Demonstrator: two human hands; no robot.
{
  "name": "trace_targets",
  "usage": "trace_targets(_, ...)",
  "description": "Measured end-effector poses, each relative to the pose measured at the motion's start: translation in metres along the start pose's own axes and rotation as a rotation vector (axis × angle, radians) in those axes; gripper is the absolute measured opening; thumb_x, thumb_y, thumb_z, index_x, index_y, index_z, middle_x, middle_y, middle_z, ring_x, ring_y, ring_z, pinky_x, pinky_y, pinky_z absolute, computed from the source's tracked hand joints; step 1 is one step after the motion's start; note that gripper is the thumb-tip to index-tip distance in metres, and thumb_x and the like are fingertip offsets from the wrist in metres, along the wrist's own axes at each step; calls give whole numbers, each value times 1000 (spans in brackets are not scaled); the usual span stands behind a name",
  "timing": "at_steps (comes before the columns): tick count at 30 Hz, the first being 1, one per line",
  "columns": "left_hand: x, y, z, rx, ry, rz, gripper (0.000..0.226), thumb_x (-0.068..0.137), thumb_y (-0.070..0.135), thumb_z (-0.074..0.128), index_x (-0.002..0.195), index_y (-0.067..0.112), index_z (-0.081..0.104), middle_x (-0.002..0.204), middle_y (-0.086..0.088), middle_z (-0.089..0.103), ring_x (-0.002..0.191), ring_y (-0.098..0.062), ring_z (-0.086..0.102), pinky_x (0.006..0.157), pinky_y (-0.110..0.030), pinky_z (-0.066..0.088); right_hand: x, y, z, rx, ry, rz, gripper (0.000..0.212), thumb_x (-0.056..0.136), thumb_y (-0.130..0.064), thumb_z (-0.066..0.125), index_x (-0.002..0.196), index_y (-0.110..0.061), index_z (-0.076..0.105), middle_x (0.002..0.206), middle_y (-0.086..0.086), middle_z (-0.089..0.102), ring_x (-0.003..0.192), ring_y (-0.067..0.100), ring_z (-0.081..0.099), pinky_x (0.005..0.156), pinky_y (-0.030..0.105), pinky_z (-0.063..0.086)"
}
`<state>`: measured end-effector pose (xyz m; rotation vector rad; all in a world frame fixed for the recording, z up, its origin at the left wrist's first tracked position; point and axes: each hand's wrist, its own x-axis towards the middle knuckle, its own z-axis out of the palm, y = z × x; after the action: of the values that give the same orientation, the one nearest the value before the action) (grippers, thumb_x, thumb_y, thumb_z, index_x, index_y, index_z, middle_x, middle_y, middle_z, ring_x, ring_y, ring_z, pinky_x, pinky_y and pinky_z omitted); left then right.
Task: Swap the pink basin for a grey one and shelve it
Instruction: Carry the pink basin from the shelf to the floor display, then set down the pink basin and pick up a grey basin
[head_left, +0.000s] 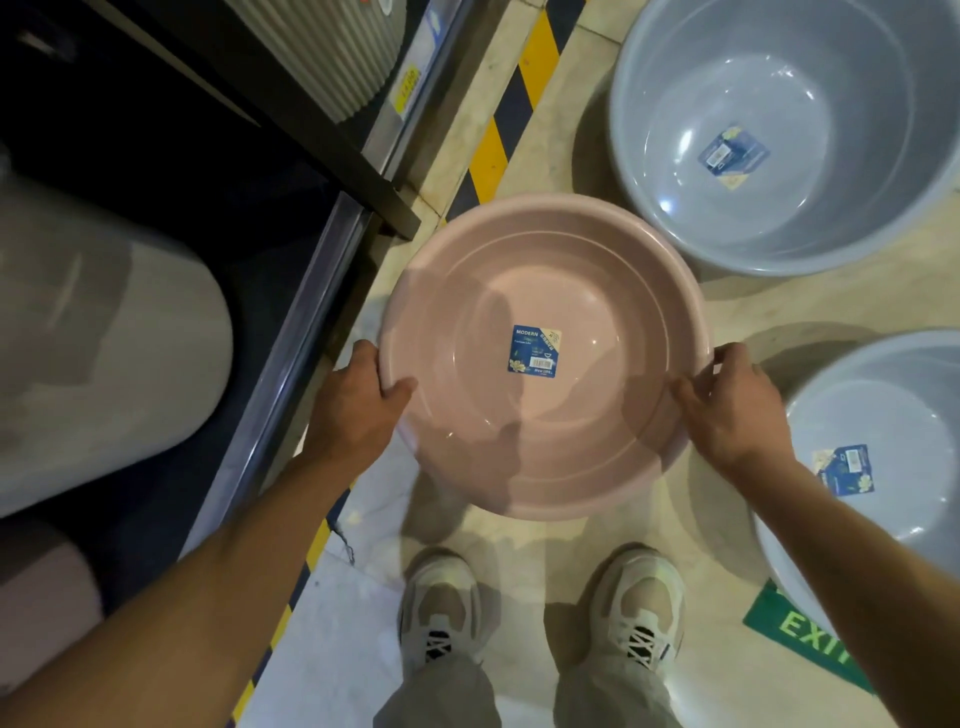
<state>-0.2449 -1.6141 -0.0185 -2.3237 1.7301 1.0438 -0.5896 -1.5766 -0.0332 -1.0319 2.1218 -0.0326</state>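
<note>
Pink basin (545, 358) up off the floor (717, 306), above the person's shoes (441, 608), blue label (535, 351) in its bottom. Left hand (358, 400) clamps the left rim, thumb inside; right hand (727, 410) grips the right rim, fingers (696, 389) curled over it. Two grey basins (779, 130) sit on the floor to the right; shelf (291, 332) edge on the left.

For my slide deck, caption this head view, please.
Both hands, left and right, hold the pink basin beside two grey basins.
</note>
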Motion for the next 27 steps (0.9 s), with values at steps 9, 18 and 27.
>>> trace_targets(9,-15,22,-17,16,64,37,32,93,33,69,114,12,55,86,-6,68,76,-27,63,67,-33,47,-22,-2,-34,49,6,26,54,93,-46,58,133,-12,48,121,16,65,110,37,59,86,43,45)
trace_targets(18,-59,155,8,58,-165,278,37,92,43,63,124,33,48,97,0,72,92,-27,69,79,-39,53,-74,73,-123,182,108,166,51,94,-44,60,133,-13,50,120,14,68,108,34,63,87,41,47)
trace_targets(27,-123,289,102,102,-351,539,45,91,47,63,129,31,47,112,-2,69,98,-27,66,84,-40,54,-155,221,-169,332,254,502,54,93,-43,62,134,-10,50,121,16,69,106,37,65,82,41,50)
